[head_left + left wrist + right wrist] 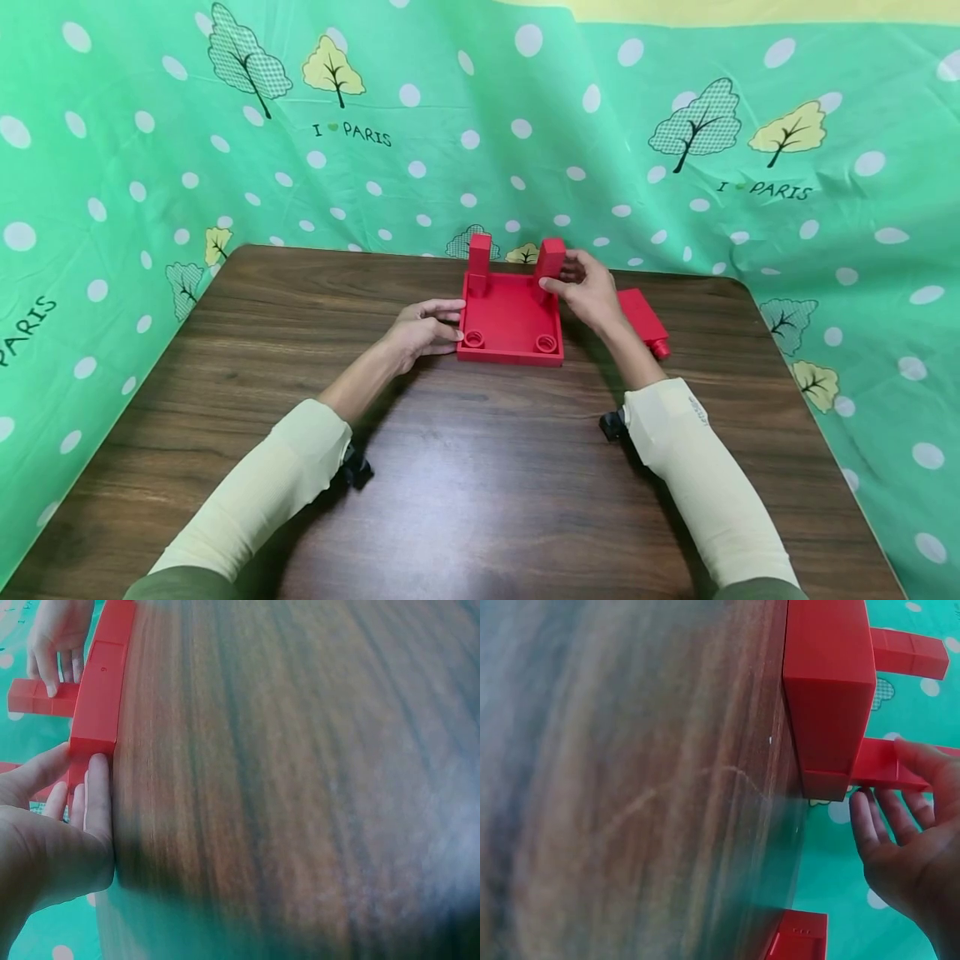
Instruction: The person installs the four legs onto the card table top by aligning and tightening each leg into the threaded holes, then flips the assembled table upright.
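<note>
A red square base [510, 321] lies upside down on the wooden table [480, 467], with two round sockets at its near corners. Two red legs stand in its far corners: the left leg [479, 254] and the right leg [551, 254]. My right hand [558, 279] pinches the right leg [877, 765] near its foot, thumb on one side and fingers on the other. My left hand [453, 321] rests with straight fingers [97, 787] against the base's left side [105, 667]. A third red leg [643, 317] lies loose on the table just right of my right wrist.
A green cloth [480, 125] printed with dots and trees hangs behind and to both sides of the table. The table's far edge runs just behind the base. The near half of the tabletop holds only my forearms.
</note>
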A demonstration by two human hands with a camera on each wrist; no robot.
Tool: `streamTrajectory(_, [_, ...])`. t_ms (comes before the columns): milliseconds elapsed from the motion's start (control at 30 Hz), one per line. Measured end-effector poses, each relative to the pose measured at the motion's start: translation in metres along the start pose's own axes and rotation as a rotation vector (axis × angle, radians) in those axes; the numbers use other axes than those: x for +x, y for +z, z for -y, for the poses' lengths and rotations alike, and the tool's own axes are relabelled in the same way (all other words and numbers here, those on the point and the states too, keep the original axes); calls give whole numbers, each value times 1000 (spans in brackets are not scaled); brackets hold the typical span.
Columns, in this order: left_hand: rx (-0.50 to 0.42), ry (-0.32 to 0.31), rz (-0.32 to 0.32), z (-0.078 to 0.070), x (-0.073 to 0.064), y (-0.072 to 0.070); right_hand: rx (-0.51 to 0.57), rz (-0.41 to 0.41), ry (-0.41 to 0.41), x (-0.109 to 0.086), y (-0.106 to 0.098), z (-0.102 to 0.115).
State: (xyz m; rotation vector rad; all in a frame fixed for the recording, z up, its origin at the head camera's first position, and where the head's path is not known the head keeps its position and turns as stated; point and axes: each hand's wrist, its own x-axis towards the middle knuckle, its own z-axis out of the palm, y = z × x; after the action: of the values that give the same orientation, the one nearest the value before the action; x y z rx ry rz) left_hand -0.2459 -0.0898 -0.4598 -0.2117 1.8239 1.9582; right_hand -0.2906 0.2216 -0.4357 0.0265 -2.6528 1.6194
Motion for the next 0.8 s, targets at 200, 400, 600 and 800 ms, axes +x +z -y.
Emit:
streamTrajectory(200, [1,-1,-3,0,-1,0,36,-21,18,1,3,0])
streamTrajectory(400, [6,-2,-2,-1,-1,0,-11,-65,-2,2,7,0])
streamTrajectory(600, [7,0,-4,-1,-1,-1,-110,-96,7,2,10,3])
streamTrajectory(800, [4,-3,2,0,0,-1,-168,-108,12,2,10,3])
